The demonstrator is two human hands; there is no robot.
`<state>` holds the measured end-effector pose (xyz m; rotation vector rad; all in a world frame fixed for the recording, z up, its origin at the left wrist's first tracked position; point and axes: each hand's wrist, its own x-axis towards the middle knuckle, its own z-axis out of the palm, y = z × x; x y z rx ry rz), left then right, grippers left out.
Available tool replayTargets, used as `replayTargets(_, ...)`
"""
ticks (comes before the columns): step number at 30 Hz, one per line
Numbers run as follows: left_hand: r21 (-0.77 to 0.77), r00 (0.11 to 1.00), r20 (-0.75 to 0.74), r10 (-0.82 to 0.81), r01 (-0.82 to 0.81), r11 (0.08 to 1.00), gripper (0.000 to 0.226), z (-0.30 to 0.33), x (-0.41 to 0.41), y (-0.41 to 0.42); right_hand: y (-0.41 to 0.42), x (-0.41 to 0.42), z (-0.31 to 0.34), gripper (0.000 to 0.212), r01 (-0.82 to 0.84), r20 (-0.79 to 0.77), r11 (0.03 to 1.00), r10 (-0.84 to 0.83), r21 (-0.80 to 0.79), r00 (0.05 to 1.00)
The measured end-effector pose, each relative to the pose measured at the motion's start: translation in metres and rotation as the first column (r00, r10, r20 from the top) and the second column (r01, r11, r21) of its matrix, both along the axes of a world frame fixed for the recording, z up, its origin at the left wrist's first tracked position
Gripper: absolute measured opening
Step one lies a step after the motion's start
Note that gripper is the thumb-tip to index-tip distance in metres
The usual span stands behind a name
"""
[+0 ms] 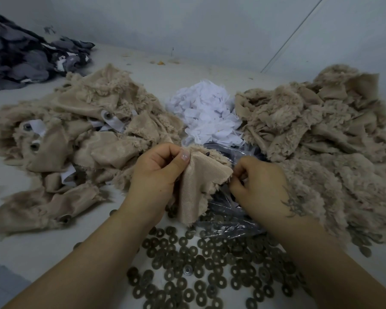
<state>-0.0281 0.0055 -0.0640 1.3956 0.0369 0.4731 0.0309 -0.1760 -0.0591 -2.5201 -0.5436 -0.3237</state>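
Head view: left hand (158,172) pinches top of beige fleece piece (198,181). Right hand (256,186) is curled, pinching piece's right edge. Likely step: seating small dark stud (208,154) near piece's top. Next needs metal ring (183,241) from scatter below piece. Plastic bag (227,216) crowds underneath. Fleece heaps left (76,134) and right (321,134), white tags (207,117) behind.
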Motion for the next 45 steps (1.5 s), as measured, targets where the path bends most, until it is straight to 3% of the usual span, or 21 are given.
replayTargets(2, 0.001, 1.000, 0.000, -0.001, 0.001, 1.000, 0.034, 0.000, 0.000, 0.000, 0.001, -0.002, 0.004, 0.027, -0.025, -0.012, 0.999, 0.026, 0.033, 1.000)
replayTargets(6, 0.003, 1.000, 0.003, 0.011, -0.011, 1.000, 0.032, 0.002, 0.002, 0.001, 0.003, -0.007, 0.011, 0.008, -0.085, -0.048, 0.996, 0.085, -0.005, 0.995)
replayTargets(9, 0.010, 1.000, 0.001, 0.005, -0.005, 1.000, 0.030, 0.002, 0.002, 0.000, 0.003, -0.009, 0.014, 0.010, -0.091, -0.111, 0.996, 0.090, 0.002, 0.990)
replayTargets(11, 0.013, 1.000, 0.003, -0.006, 0.006, 1.000, 0.026, 0.003, 0.001, -0.001, 0.004, -0.012, 0.018, 0.017, -0.100, -0.240, 0.976, 0.146, 0.195, 0.960)
replayTargets(14, -0.006, 0.999, 0.006, -0.036, 0.036, 0.999, 0.015, 0.004, 0.000, -0.004, 0.008, -0.017, 0.020, 0.021, -0.025, -0.455, 0.809, 0.355, 0.587, 0.817)
replayTargets(17, -0.015, 0.999, 0.022, -0.049, 0.049, 0.999, 0.013, 0.004, 0.000, -0.006, 0.015, -0.020, 0.015, 0.009, 0.185, -0.507, 0.542, 0.537, 0.820, 0.675)
replayTargets(19, 0.005, 0.999, 0.029, -0.045, 0.045, 0.999, 0.014, 0.004, 0.000, -0.008, 0.019, -0.019, 0.010, 0.024, 0.327, -0.486, 0.360, 0.617, 0.874, 0.619)
replayTargets(23, 0.029, 0.999, 0.039, -0.024, 0.023, 0.999, 0.020, 0.002, 0.000, -0.012, 0.023, -0.021, 0.010, 0.037, 0.502, -0.446, 0.175, 0.748, 0.847, 0.492)
replayTargets(26, 0.042, 0.999, 0.023, -0.040, 0.039, 0.998, 0.017, 0.002, -0.001, -0.014, 0.024, -0.026, 0.009, 0.028, 0.525, -0.467, 0.214, 0.782, 0.824, 0.413)
replayTargets(31, 0.097, 1.000, -0.025, -0.007, 0.009, 0.995, 0.005, -0.001, -0.001, -0.016, 0.027, -0.028, 0.008, 0.022, 0.447, -0.517, 0.277, 0.591, 0.851, 0.619)
replayTargets(33, 0.132, 1.000, -0.012, -0.007, 0.009, 0.991, 0.005, -0.002, 0.000, -0.016, 0.025, -0.028, 0.008, 0.014, 0.384, -0.528, 0.368, 0.485, 0.847, 0.697)
replayTargets(35, 0.159, 1.000, 0.017, -0.016, 0.013, 0.987, 0.006, -0.002, 0.000, -0.015, 0.024, -0.028, 0.009, 0.026, 0.328, -0.505, 0.431, 0.408, 0.841, 0.760)
replayTargets(45, 0.335, 0.996, 0.074, 0.048, -0.071, 0.939, 0.002, 0.000, 0.000, -0.014, 0.024, -0.029, 0.005, 0.033, 0.201, -0.395, 0.469, 0.361, 0.860, 0.845)
